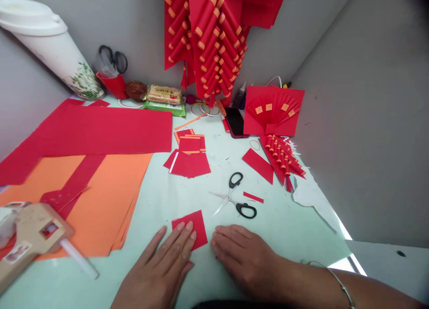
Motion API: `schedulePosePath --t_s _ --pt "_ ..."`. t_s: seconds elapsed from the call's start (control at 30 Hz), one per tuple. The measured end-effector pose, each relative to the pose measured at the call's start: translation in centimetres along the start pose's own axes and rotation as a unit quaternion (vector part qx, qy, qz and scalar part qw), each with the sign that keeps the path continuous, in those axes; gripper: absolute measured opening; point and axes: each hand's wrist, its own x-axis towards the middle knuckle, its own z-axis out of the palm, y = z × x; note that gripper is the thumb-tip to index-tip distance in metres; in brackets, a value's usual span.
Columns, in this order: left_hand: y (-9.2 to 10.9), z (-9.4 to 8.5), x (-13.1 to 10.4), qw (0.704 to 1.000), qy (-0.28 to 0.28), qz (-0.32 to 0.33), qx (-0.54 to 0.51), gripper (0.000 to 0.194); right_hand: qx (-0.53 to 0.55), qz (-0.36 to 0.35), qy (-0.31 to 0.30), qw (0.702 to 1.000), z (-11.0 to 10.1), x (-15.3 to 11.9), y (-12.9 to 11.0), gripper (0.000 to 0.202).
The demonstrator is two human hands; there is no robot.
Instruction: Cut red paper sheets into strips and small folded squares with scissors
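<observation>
A small red paper square [200, 228] lies on the pale green table near its front edge. My left hand [164, 260] rests flat with its fingers stretched over the left part of that square. To the right of the paper, my right hand [239, 255] lies on the table, its fingers together and slightly curled, apart from the square; whether anything is under them is hidden. Beyond my hands lie open scissors [228, 197] with black handles, beside a thin red paper strip [253, 197]. Farther back is a pile of red pieces [191, 164], some with orange edges.
At the left, a glue gun [43, 228] rests on orange sheets [114, 197], near long red paper [134, 130]. Behind are a white cup [56, 50], snacks [164, 94] and a phone [235, 121]. Red paper firecrackers [214, 45] hang at the back; a red fan piece [275, 110] stands right.
</observation>
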Motion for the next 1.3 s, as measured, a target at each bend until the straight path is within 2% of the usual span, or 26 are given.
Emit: schedulePosePath --t_s 0.13,0.2,0.3,0.43,0.6,0.77,0.83,1.0,1.17,1.3 --pt "-0.7 -0.1 0.4 0.999 0.032 0.002 -0.026 0.045 -0.001 0.132 0.038 0.991 -1.1 -0.9 2.0 0.02" --pt "-0.9 -0.1 0.8 0.998 0.044 -0.027 -0.035 0.037 -0.03 0.2 0.041 0.978 -1.3 -1.1 3.2 0.024" --pt "-0.9 -0.1 1.2 0.996 0.042 -0.068 -0.049 0.028 -0.039 0.245 0.035 0.968 -1.3 -1.2 4.4 0.031" --pt "-1.0 0.1 1.3 0.993 0.026 -0.099 -0.061 0.034 -0.035 0.241 0.025 0.97 -1.0 -0.9 5.0 0.029" --pt "-1.1 0.4 1.2 0.991 0.04 -0.093 -0.082 0.032 -0.013 0.227 0.03 0.973 -1.2 -0.8 5.4 0.023" --pt "-1.4 0.5 0.9 0.989 0.005 -0.122 -0.088 0.059 0.001 0.253 0.013 0.967 -1.6 -1.1 5.3 0.025" --pt "-1.5 0.5 0.8 0.988 -0.001 -0.124 -0.087 0.065 0.007 0.264 0.001 0.964 -1.8 -1.1 5.3 0.027" --pt "-1.4 0.4 0.9 0.99 0.023 -0.122 -0.073 0.061 0.007 0.248 0.016 0.968 -1.7 -1.1 5.5 0.021" --pt "-1.1 -0.1 1.1 0.99 0.055 -0.105 -0.079 0.052 0.063 0.233 0.048 0.969 -1.7 -1.1 5.6 0.02" --pt "-1.1 -0.4 1.4 0.99 0.066 -0.09 -0.09 0.047 0.081 0.21 0.047 0.973 -1.6 -0.9 5.3 0.019"
